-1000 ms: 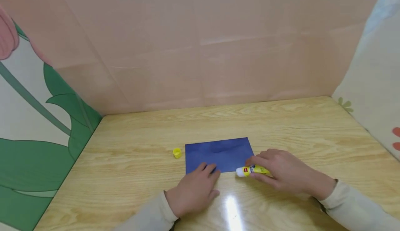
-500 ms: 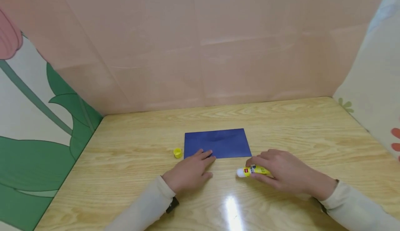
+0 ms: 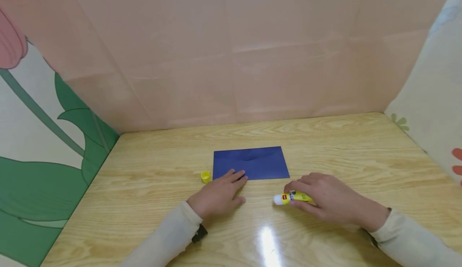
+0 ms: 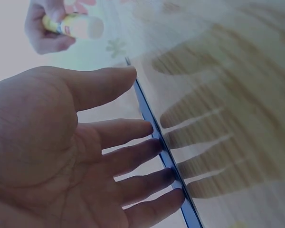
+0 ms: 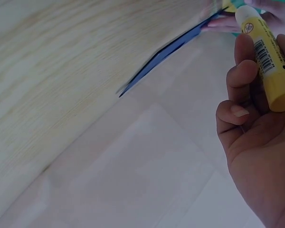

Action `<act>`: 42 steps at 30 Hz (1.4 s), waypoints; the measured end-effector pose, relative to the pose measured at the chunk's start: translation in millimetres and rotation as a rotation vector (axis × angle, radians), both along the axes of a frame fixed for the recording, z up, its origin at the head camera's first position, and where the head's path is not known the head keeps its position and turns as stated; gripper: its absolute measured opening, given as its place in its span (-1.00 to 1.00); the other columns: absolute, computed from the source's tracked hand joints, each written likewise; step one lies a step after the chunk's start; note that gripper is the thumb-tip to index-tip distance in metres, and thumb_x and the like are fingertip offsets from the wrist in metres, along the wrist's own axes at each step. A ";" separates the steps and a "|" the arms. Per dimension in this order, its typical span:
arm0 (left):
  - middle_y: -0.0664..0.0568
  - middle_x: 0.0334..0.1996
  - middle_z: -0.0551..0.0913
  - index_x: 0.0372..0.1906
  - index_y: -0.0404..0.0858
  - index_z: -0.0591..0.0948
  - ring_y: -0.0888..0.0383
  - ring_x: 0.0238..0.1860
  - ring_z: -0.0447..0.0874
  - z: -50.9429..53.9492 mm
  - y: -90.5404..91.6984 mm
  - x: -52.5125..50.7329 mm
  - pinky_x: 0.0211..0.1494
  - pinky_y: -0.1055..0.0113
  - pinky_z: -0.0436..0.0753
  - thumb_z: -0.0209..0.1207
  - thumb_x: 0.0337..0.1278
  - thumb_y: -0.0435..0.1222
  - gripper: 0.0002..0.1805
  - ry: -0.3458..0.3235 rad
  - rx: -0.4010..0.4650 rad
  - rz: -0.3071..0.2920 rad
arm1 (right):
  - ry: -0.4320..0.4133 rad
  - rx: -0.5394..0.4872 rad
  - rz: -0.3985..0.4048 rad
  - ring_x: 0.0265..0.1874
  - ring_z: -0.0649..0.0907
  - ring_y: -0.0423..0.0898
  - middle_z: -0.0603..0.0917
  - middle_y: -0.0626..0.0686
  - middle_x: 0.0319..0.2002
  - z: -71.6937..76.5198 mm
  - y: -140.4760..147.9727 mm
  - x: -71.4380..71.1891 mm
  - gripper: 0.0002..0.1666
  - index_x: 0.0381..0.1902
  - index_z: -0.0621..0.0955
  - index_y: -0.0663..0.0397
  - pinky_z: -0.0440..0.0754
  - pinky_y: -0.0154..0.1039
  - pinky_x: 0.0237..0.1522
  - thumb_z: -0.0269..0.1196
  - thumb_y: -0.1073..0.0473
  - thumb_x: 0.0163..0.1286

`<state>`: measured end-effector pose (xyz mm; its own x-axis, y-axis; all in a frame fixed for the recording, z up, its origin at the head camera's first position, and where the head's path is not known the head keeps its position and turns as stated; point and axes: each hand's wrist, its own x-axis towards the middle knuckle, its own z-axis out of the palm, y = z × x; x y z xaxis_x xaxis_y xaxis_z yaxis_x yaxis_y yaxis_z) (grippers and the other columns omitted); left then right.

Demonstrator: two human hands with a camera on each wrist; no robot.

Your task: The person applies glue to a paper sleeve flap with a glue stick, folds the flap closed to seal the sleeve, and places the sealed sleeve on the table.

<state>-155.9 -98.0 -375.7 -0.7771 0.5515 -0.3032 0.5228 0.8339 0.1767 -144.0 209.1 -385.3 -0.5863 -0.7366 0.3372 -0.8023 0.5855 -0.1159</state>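
1. Taking the envelope as the middle of the dial in the head view, we saw the left hand (image 3: 221, 195) at seven o'clock, released, its fingers extended and grasping nothing; the fingertips rested on the envelope's near edge, and the thumb stood apart towards four o'clock.
2. We found the right hand (image 3: 328, 199) at four o'clock, grasping a yellow glue stick (image 3: 300, 196) between thumb and fingers.
3. The glue stick lay tilted on its side in that grip, its bare white end (image 3: 278, 199) aimed at nine o'clock; we could not tell whether it touched the surface.
4. The blue envelope (image 3: 260, 165) lay flat, long sides running roughly from nine to three o'clock, a slight notch showing near its middle.
5. We noted the yellow cap (image 3: 205, 176) at eight o'clock, hollow side up, just beside the envelope and near the left hand.
6. Beneath everything was the wood-grained surface (image 3: 151, 187), with a bright glare streak (image 3: 268, 245) towards six o'clock.
7. Farther out, we saw a pink backdrop (image 3: 231, 66) at twelve, a leaf-printed panel (image 3: 39, 191) at nine and a pale panel (image 3: 422, 94) at two.
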 end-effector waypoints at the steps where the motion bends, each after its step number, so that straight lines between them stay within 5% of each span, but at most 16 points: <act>1: 0.06 0.60 0.07 0.55 -0.11 0.19 -0.06 0.60 -0.01 0.5 -0.3 0.1 0.60 0.08 0.14 -0.02 0.49 0.03 -0.33 0.006 -0.001 -0.003 | 0.003 -0.003 0.002 -0.31 0.54 -0.43 0.62 -0.44 -0.25 0.1 -0.3 -0.1 -0.67 -0.02 0.59 -0.38 0.59 -0.30 -0.30 0.39 -0.09 0.27; 14: 0.07 0.53 0.25 0.47 -0.06 0.36 -0.07 0.56 0.15 7.7 2.9 10.0 0.53 -0.06 0.27 0.14 0.37 0.04 -0.35 0.128 0.080 -0.025 | -0.006 -0.029 0.018 -0.29 0.59 -0.41 0.66 -0.40 -0.24 3.7 -12.0 -5.6 -0.69 0.01 0.59 -0.34 0.64 -0.27 -0.26 0.34 -0.11 0.33; 21: 0.08 0.37 0.49 0.40 -0.05 0.45 0.06 0.39 0.44 9.1 4.8 12.2 0.40 0.04 0.47 0.19 0.29 0.11 -0.35 0.207 0.243 -0.046 | -0.003 -0.077 0.091 -0.24 0.66 -0.35 0.70 -0.34 -0.19 5.5 -32.9 -13.3 -0.72 0.02 0.59 -0.31 0.67 -0.24 -0.23 0.30 -0.08 0.38; 28: 0.15 0.24 0.60 0.30 -0.01 0.53 0.15 0.26 0.56 12.6 8.3 13.9 0.33 0.14 0.54 0.21 0.22 0.16 -0.39 0.168 0.383 0.007 | 0.006 -0.135 0.131 -0.23 0.67 -0.32 0.72 -0.27 -0.17 5.4 -57.2 -18.4 -0.69 0.05 0.61 -0.24 0.67 -0.26 -0.22 0.27 -0.09 0.40; 35: 0.24 -0.04 0.68 0.07 -0.04 0.64 0.33 -0.11 0.56 11.1 8.9 13.6 -0.12 0.51 0.55 0.33 0.17 0.02 -0.59 0.165 0.536 0.067 | 0.031 -0.189 0.149 -0.16 0.71 -0.24 0.73 -0.22 -0.10 5.7 -68.6 -20.5 -0.66 0.09 0.61 -0.17 0.70 -0.22 -0.16 0.27 -0.06 0.41; 42: 0.21 -0.10 0.73 0.05 -0.08 0.68 0.34 -0.19 0.53 13.1 8.2 15.2 -0.20 0.53 0.51 0.34 0.19 -0.06 -0.64 0.145 0.607 0.098 | -0.011 -0.194 0.127 -0.13 0.70 -0.26 0.72 -0.23 -0.05 7.1 -68.9 -19.9 -0.63 0.13 0.61 -0.18 0.70 -0.23 -0.16 0.28 -0.04 0.40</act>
